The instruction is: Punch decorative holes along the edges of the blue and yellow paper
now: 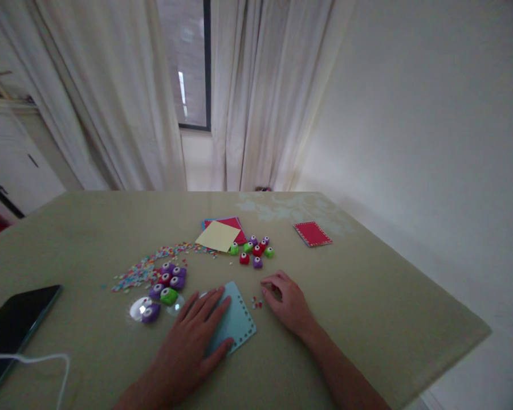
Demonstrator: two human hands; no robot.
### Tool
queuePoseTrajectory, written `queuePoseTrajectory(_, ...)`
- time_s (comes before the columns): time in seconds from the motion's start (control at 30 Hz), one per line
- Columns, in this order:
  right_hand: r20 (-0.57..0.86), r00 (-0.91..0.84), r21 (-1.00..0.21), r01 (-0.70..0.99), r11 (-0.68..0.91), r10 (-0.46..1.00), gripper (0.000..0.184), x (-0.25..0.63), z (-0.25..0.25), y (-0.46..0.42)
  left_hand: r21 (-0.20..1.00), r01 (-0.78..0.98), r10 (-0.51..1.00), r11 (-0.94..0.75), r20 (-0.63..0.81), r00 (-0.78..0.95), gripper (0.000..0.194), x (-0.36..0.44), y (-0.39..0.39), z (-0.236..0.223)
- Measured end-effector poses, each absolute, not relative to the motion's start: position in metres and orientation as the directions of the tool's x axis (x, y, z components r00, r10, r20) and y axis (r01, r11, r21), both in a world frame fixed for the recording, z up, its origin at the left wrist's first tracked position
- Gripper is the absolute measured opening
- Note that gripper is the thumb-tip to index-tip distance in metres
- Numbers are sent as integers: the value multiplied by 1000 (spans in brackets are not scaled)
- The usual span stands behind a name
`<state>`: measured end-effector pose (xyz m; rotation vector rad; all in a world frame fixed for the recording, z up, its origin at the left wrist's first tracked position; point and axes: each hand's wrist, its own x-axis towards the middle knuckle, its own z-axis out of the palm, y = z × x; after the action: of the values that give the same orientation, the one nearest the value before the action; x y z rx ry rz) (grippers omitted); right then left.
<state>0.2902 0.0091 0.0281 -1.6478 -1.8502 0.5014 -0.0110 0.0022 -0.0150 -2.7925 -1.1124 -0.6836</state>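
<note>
My left hand [203, 327] lies flat with fingers spread on a light blue square card [238, 319]. Dark dots run along the card's right and lower edges; my fingers and palm cover its left part. Right of the card, a few tiny red, white and blue pieces [257, 303] lie on the table. Just beyond them is my right hand [286, 302], its thumb and index fingertips drawn close together in a pinch. Whatever is between those tips is too small to make out.
Purple, red and green one-eyed blocks [169, 296] sit by clear round discs [140, 308]. Beyond are scattered confetti [143, 272], more blocks [257, 250] and a yellow sheet [219, 235] over red paper. A red card [312, 233] lies right, a tablet [15, 324] with white cable left.
</note>
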Motion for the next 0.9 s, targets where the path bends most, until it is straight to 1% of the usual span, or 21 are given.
queuePoseTrajectory(0.07,190,-60,-635,754,169,980,16,289,27,8,120,681,660,-722,415,626,67,-11,0,-14)
queuePoseTrajectory(0.17,216,-138,-605,758,244,966,15,283,28,6,164,698,696,-697,389,603,67,-11,-5,-10)
queuePoseTrajectory(0.3,260,-287,-550,741,386,922,17,258,39,12,210,651,678,-729,348,647,74,-7,-11,2)
queuePoseTrajectory(0.4,276,-431,-522,683,511,859,20,222,53,29,251,625,673,-739,319,668,76,-2,-14,11)
queuePoseTrajectory(0.47,274,-531,-504,631,590,802,27,193,60,46,281,627,687,-727,295,664,70,1,-15,15)
queuePoseTrajectory(0.53,261,-623,-469,585,661,737,35,164,64,62,301,633,700,-713,268,662,59,2,-15,17)
queuePoseTrajectory(0.6,231,-668,-447,573,687,708,41,140,64,76,310,640,710,-703,246,660,52,3,-15,16)
queuePoseTrajectory(0.67,188,-669,-424,605,674,719,39,128,63,83,314,648,718,-694,239,654,50,3,-15,16)
queuePoseTrajectory(0.73,168,-631,-410,654,635,758,31,129,61,85,316,653,724,-688,239,647,51,3,-15,16)
queuePoseTrajectory(0.83,197,-533,-422,712,562,823,18,157,59,81,311,653,723,-690,251,644,61,1,-14,17)
queuePoseTrajectory(0.9,227,-462,-434,740,514,857,16,188,54,74,291,654,716,-698,279,640,67,0,-13,15)
